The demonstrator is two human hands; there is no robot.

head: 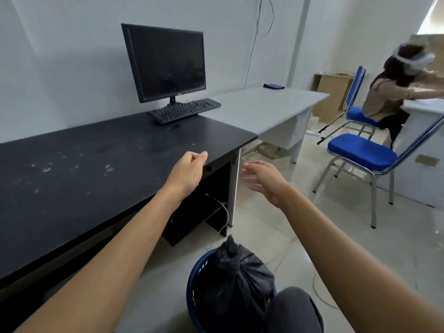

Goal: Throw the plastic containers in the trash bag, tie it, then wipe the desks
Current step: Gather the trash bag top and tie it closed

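Two bare hands reach forward. The left hand (189, 169) has its fingers curled into a loose fist, thumb against the forefinger, with nothing visible in its grip. It sits just over the front edge of the black desk (72, 179), whose top is flecked with pale smudges left of those fingers. The right hand (264, 181) hangs over the floor tiles, fingers straight and spread apart. Nearer the person than either set of fingers, the black trash bag (230, 280) sits knotted at its neck inside a blue basket (191, 282). Beyond the fingertips stand a dark monitor (165, 63), its bezel logo too small to read, a keyboard (183, 110) and the grey desk (264, 104).
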